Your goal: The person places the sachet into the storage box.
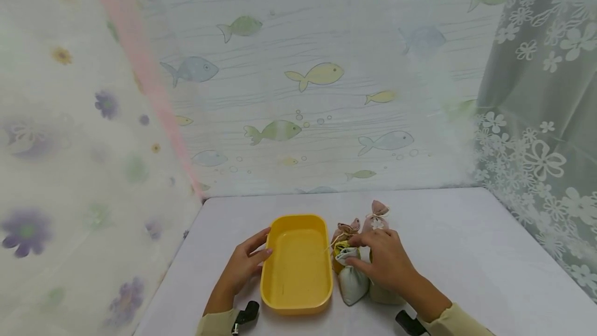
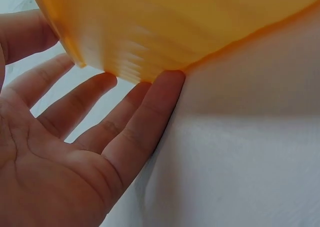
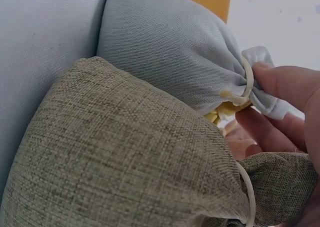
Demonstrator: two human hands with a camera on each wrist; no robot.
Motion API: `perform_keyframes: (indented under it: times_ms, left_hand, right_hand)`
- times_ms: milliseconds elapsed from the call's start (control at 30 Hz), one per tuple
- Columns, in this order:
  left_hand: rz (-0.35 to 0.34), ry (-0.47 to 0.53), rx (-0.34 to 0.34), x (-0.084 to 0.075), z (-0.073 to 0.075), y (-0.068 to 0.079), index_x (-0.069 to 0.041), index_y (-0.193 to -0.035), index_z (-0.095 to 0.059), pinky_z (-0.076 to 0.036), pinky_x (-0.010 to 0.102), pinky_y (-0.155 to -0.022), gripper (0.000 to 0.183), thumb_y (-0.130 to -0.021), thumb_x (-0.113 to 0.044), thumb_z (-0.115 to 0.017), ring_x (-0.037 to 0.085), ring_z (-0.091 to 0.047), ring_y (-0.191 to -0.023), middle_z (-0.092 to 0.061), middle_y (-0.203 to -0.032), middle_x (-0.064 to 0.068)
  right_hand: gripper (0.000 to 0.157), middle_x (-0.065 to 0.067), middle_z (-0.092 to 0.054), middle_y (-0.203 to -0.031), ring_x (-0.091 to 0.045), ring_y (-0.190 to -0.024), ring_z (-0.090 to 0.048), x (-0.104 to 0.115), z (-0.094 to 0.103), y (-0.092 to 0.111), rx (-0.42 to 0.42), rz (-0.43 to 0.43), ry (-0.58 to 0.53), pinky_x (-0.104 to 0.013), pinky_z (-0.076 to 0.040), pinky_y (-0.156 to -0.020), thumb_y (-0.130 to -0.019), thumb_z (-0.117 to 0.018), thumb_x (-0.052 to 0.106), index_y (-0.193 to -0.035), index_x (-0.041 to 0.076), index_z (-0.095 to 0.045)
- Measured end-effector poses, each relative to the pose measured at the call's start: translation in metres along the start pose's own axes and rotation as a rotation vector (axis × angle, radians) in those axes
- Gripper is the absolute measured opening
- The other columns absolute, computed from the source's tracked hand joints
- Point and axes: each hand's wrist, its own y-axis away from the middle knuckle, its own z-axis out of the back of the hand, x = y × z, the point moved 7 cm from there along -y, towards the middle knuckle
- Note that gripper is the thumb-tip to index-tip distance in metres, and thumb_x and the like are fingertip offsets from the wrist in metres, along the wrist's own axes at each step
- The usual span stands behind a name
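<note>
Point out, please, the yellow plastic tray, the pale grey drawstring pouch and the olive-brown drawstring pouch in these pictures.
Yellow plastic tray (image 1: 297,263): head view, bare inside floor.
Pale grey drawstring pouch (image 3: 167,49): right wrist view, full body.
Olive-brown drawstring pouch (image 3: 120,149): right wrist view, coarse-woven body.

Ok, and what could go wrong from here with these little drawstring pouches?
The right hand pinches the gray-blue pouch by its gathered top, so the bulging body might slip free. The olive-brown pouch sits close beside it and could get nudged or dragged along. The left hand touches just one long side of the yellow tray, so a bump might shift it.
</note>
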Motion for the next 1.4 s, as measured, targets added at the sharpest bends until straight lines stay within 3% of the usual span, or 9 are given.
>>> perform_keyframes:
  times_ms: [333,600,833,1133,1400]
  left_hand:
    - [-0.013,-0.041,-0.034,0.000,-0.005,-0.003,-0.028,-0.155,-0.049,-0.060,0.046,-0.096,0.059,-0.100,-0.025,-0.070,0.040,-0.051,-0.142,-0.042,-0.164,0.012]
    - [0.012,-0.023,-0.023,0.006,-0.003,-0.004,-0.028,-0.155,-0.049,-0.060,0.043,-0.095,0.060,-0.099,-0.028,-0.071,0.037,-0.052,-0.141,-0.041,-0.164,0.011]
    - [0.001,0.036,-0.022,0.007,-0.002,-0.003,-0.023,-0.155,-0.050,-0.062,0.043,-0.091,0.060,-0.098,-0.023,-0.072,0.036,-0.057,-0.137,-0.042,-0.163,0.014]
    - [0.016,0.041,-0.038,0.009,0.000,-0.003,-0.028,-0.152,-0.054,-0.061,0.044,-0.093,0.056,-0.099,-0.028,-0.071,0.033,-0.058,-0.135,-0.046,-0.160,0.011]
    - [0.014,0.048,-0.035,0.009,0.001,-0.003,-0.029,-0.151,-0.055,-0.061,0.045,-0.093,0.059,-0.095,-0.031,-0.075,0.034,-0.057,-0.137,-0.046,-0.161,0.011]
  right_hand:
    - [0.019,0.032,-0.069,-0.091,-0.007,-0.095,-0.063,0.003,0.006,0.003,-0.053,0.021,-0.033,-0.057,-0.046,-0.099,-0.079,-0.089,0.042,-0.093,0.039,-0.078]
    - [0.017,0.035,-0.067,-0.088,0.000,-0.092,-0.059,0.009,0.013,0.004,-0.068,0.035,-0.072,-0.049,-0.045,-0.096,-0.078,-0.091,0.037,-0.091,0.038,-0.079]
    - [0.016,0.033,-0.066,-0.081,0.007,-0.076,-0.062,0.016,0.024,-0.002,-0.104,0.082,-0.203,-0.034,-0.046,-0.080,-0.081,-0.090,0.029,-0.090,0.033,-0.079]
    - [0.018,0.031,-0.066,-0.083,0.006,-0.077,-0.061,0.024,0.035,-0.012,-0.115,0.098,-0.265,-0.027,-0.054,-0.078,-0.081,-0.090,0.027,-0.092,0.034,-0.078]
    - [0.017,0.018,-0.075,-0.087,0.002,-0.080,-0.069,0.040,0.051,-0.025,-0.205,0.241,-0.344,-0.029,-0.060,-0.070,-0.080,-0.090,0.017,-0.091,0.023,-0.078]
